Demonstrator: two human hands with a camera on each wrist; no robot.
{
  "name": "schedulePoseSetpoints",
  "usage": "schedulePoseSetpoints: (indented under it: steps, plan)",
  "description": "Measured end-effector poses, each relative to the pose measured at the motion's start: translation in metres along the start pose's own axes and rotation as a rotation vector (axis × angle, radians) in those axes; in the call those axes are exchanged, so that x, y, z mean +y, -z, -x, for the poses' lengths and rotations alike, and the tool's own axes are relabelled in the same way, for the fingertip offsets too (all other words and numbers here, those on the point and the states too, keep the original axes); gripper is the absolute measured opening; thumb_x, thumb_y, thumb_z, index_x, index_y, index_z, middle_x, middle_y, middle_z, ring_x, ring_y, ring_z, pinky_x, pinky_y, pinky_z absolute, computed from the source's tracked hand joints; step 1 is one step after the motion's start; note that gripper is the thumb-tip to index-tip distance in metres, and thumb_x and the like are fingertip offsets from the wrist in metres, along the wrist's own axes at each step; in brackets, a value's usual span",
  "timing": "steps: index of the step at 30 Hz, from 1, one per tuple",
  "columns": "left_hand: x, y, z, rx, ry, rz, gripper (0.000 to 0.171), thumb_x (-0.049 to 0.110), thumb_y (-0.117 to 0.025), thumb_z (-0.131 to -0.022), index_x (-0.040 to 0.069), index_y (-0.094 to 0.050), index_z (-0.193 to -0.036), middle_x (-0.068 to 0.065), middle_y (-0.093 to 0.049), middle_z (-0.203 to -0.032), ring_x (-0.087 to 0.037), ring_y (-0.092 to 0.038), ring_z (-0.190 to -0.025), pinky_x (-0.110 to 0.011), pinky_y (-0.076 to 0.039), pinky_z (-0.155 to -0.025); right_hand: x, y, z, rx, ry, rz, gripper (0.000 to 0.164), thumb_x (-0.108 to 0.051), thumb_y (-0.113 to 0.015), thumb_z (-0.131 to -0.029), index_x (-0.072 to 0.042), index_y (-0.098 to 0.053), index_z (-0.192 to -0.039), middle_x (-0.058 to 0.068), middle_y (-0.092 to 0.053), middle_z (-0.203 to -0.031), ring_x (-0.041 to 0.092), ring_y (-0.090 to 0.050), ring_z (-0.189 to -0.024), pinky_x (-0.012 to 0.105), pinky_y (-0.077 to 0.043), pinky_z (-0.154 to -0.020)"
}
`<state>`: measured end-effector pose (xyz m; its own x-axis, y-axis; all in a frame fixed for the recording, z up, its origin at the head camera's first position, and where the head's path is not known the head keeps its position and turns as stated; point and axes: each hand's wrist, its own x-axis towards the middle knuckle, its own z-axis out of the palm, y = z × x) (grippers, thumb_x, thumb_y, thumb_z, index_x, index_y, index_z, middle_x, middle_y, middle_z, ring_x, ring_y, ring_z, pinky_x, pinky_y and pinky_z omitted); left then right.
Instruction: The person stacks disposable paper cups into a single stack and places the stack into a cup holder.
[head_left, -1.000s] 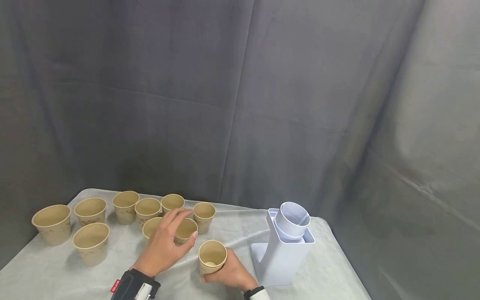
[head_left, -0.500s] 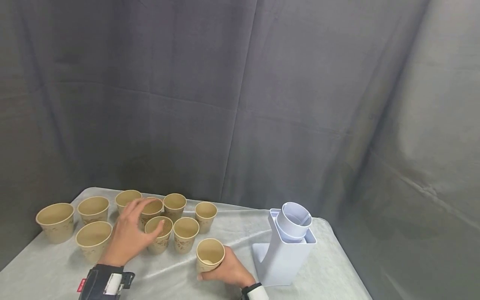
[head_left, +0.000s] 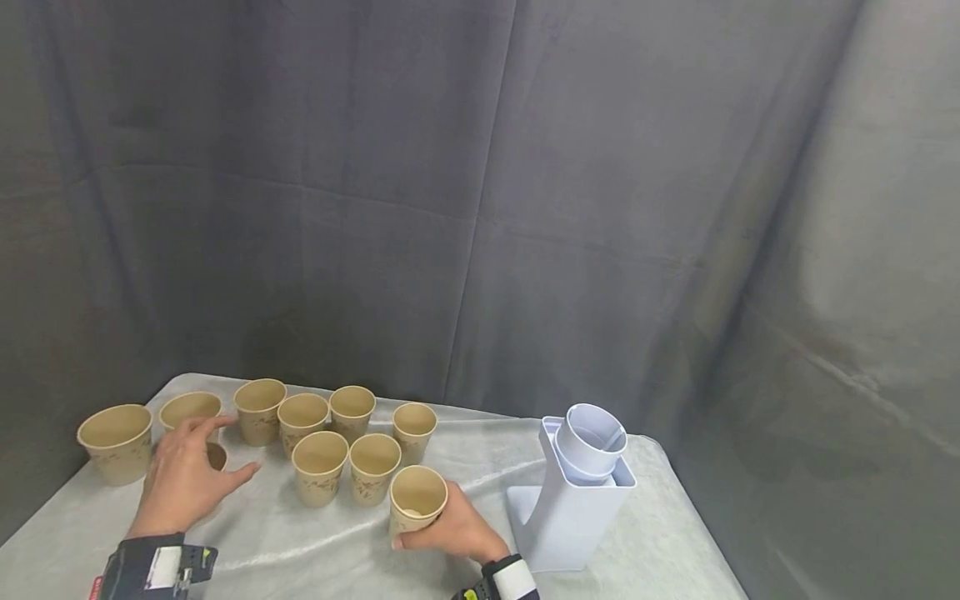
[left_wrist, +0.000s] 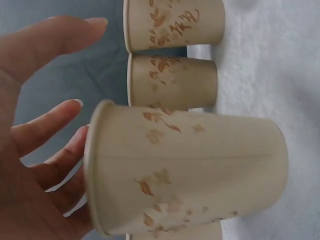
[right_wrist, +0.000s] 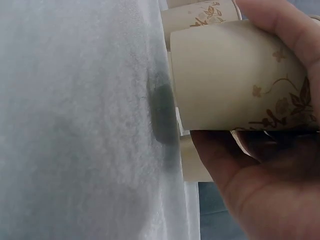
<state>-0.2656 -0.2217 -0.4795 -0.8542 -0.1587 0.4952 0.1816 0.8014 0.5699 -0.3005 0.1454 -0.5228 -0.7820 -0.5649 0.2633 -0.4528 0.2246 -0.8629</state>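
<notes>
My right hand (head_left: 457,529) grips a beige paper cup (head_left: 417,493) around its side, thumb at the front, mouth facing up; a paler patch shows at the bottom inside. In the right wrist view the held cup (right_wrist: 235,80) hangs close over the cloth, its shadow beside it. At the left, my left hand (head_left: 183,477) has its thumb and fingers spread wide over a large paper cup (head_left: 217,456), which it mostly hides in the head view. The left wrist view has that cup (left_wrist: 190,165) standing upright with leaf prints, fingertips right at its rim.
More upright paper cups stand around: a big one (head_left: 116,442) at the far left, several in the middle, such as one cup (head_left: 318,475) and another cup (head_left: 372,479). A white stand (head_left: 570,517) holding a white cylinder (head_left: 588,450) is at the right. Grey curtains (head_left: 480,208) enclose the table.
My left hand has swept left, from over the middle cups to the large cup at front left, staying spread. My right hand keeps its cup, shifted slightly left and away from me.
</notes>
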Motion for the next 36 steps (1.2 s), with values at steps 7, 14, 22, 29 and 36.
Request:
schedulePoseSetpoints:
  steps: [7,14,22,29,36]
  plan:
    - [-0.012,0.004,0.002,0.017,0.037,-0.022,0.069,0.023,-0.091,-0.067,-0.004,-0.060,-0.124,-0.036,-0.049,-0.128,-0.063,-0.038,-0.116,-0.074,-0.026,-0.089,-0.008,-0.002,-0.005,-0.063,0.006,-0.022,0.065,-0.006,-0.094,-0.066,-0.017,-0.065,-0.124,0.000,-0.072,-0.111,0.007,-0.067,-0.099,0.027,-0.052,-0.097]
    - [-0.022,0.003,0.003,-0.038,0.048,-0.011,0.072,0.025,-0.089,-0.070,-0.009,-0.057,-0.125,-0.040,-0.049,-0.125,-0.064,-0.038,-0.116,-0.074,-0.027,-0.091,-0.014,-0.002,-0.011,-0.087,0.030,0.006,0.066,-0.005,-0.093,-0.065,-0.016,-0.065,-0.124,-0.002,-0.073,-0.109,0.006,-0.068,-0.098,0.028,-0.053,-0.095]
    - [-0.031,0.000,0.001,-0.101,0.072,0.024,0.069,0.015,-0.082,-0.077,-0.016,-0.050,-0.130,-0.045,-0.050,-0.123,-0.061,-0.047,-0.114,-0.072,-0.039,-0.092,-0.019,-0.006,-0.015,-0.119,0.073,0.015,0.067,-0.005,-0.093,-0.066,-0.013,-0.064,-0.125,0.006,-0.073,-0.114,0.012,-0.069,-0.102,0.028,-0.053,-0.096]
    - [-0.021,0.005,0.000,-0.086,0.095,0.078,0.065,0.033,-0.076,-0.088,-0.012,-0.053,-0.129,-0.040,-0.052,-0.126,-0.059,-0.047,-0.119,-0.070,-0.038,-0.093,-0.019,-0.010,-0.015,-0.146,0.057,0.007,0.066,-0.004,-0.093,-0.066,-0.014,-0.064,-0.125,0.011,-0.072,-0.115,0.023,-0.069,-0.105,0.029,-0.053,-0.097]
    - [0.003,0.011,-0.002,-0.001,0.080,0.138,0.062,0.041,-0.071,-0.092,-0.005,-0.055,-0.131,-0.035,-0.053,-0.133,-0.058,-0.046,-0.123,-0.069,-0.034,-0.096,-0.019,-0.012,-0.016,-0.151,0.036,-0.020,0.066,-0.003,-0.093,-0.066,-0.015,-0.064,-0.124,0.014,-0.071,-0.115,0.021,-0.069,-0.103,0.030,-0.053,-0.097]
